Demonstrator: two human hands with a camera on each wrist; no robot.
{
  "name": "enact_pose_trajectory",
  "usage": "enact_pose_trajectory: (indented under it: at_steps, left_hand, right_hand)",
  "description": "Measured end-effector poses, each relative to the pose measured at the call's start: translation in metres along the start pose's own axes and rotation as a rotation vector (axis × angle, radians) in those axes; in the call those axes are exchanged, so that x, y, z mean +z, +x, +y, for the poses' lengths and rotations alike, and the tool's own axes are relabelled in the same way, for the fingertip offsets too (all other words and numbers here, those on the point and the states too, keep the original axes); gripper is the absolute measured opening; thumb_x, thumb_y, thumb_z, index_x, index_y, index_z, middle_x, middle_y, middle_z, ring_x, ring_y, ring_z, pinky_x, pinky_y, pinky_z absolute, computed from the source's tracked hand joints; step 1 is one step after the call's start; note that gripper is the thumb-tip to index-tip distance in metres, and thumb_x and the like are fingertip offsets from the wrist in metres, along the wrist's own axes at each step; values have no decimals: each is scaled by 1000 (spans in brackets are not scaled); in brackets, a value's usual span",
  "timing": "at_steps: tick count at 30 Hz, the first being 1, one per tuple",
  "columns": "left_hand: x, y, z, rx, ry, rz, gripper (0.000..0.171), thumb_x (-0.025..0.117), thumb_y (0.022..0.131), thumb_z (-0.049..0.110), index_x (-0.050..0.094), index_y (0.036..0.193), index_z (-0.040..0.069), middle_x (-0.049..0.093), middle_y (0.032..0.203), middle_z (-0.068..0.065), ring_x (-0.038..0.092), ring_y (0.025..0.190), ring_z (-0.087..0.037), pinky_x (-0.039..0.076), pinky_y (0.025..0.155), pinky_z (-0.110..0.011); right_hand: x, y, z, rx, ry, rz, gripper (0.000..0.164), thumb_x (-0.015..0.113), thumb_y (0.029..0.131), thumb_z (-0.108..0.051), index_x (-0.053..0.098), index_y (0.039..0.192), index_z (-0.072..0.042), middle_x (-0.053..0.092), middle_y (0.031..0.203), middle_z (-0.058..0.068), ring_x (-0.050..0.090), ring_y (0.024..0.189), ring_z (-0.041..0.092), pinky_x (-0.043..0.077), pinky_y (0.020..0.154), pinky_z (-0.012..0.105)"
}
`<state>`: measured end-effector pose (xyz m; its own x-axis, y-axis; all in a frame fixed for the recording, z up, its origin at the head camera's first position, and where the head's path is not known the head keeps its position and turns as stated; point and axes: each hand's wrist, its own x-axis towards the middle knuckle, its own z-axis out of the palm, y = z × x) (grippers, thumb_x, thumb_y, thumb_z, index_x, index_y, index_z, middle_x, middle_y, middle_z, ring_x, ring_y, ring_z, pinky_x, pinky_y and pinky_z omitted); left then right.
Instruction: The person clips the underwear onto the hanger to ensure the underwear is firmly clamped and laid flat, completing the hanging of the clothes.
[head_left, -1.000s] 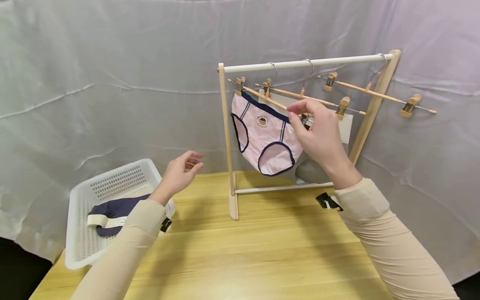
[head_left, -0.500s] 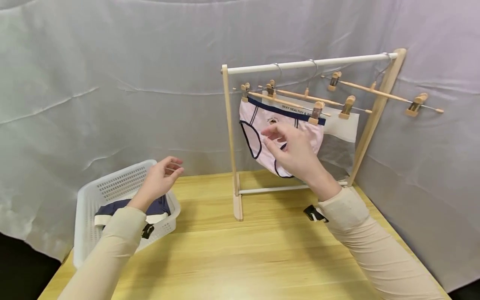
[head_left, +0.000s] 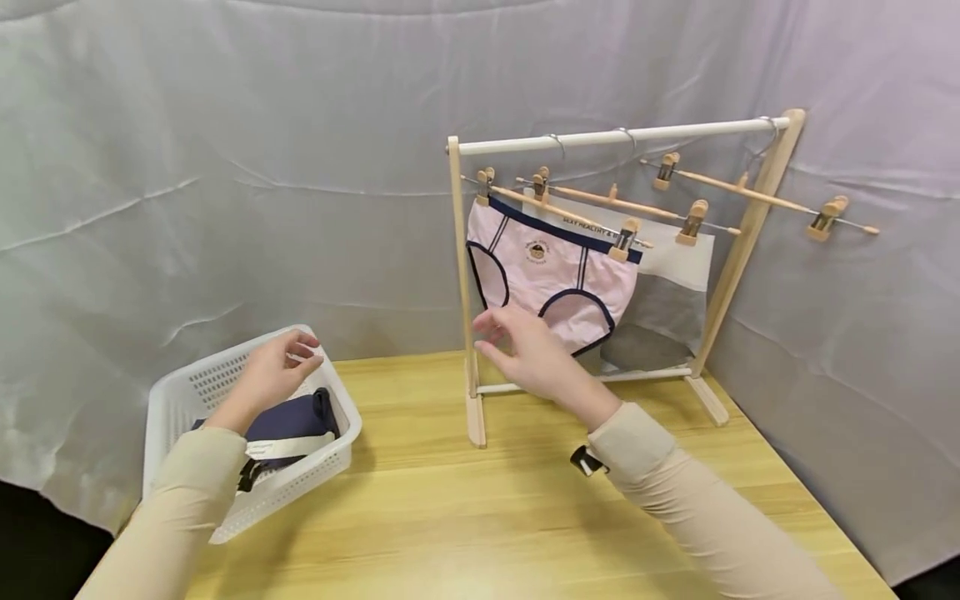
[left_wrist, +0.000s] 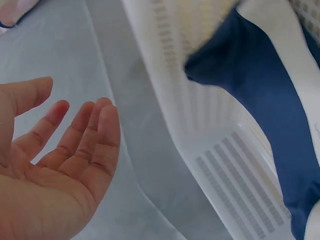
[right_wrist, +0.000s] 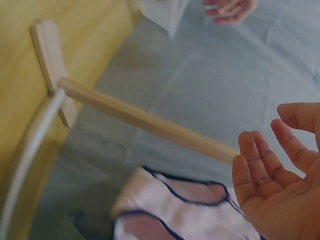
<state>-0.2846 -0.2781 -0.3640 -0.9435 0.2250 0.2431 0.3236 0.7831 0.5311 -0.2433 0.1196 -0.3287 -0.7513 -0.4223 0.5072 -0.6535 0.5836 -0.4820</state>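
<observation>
Above the white perforated basket [head_left: 341, 417] is my left hand [head_left: 268, 373], its fingers loosely bent and holding nothing. Inside the basket lies folded navy underwear [head_left: 292, 419] with a cream waistband, close to that hand in the left wrist view too. My right hand [head_left: 528, 350], with nothing in it, is in front of the lower part of the pink briefs [head_left: 551, 265]. These briefs have navy trim and a small round print. Two clips of a wooden hanger [head_left: 570, 215] hold them by the waistband. In the right wrist view the fingers [right_wrist: 260, 172] are relaxed.
A small wooden rack with a white top rail [head_left: 525, 146] stands on the wood-grain table [head_left: 450, 508]. Behind the briefs, a second hanger [head_left: 645, 202] bears grey and white underwear [head_left: 675, 267]. A bare clip hanger [head_left: 772, 197] juts out at the right. Grey cloth [head_left: 247, 167] hangs behind.
My right hand has left the hanger's right clip and moved down and left. The left hand has moved left and down over the basket. The pink briefs now hang from both clips.
</observation>
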Motion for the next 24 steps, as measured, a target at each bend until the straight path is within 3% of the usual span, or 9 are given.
enact_pose_trajectory:
  at_steps: [8,15,20,24]
  left_hand:
    - [-11,-9,-33,-82,85,-87,35,66,105,22,62,129,-4,69,126,-34,67,114,-54,56,88,-62]
    - [-18,-13,-57,-101,171,-124,32,73,98,18,66,118,-5,70,114,-37,67,104,-55,53,87,-65]
    - [-21,-16,-65,-146,249,-229,35,76,93,18,66,117,-6,68,109,-35,65,100,-52,53,86,-63]
    - [-18,-14,-68,-171,310,-316,41,79,90,17,65,120,-8,67,116,-38,65,105,-54,54,87,-63]
  right_hand:
    - [50,0,-3,13,-19,-147,25,70,103,-15,70,125,-4,73,126,13,76,106,29,62,96,43]
    - [84,-4,-13,14,-8,-249,25,71,103,-15,69,126,-5,73,128,12,75,106,27,61,96,38]
    - [103,-11,-17,10,-28,-321,24,70,104,-17,69,126,-8,72,127,10,74,107,25,60,91,30]
    - [116,-16,-20,36,-94,-373,24,71,105,-23,70,127,-15,72,124,6,72,107,18,58,86,25]
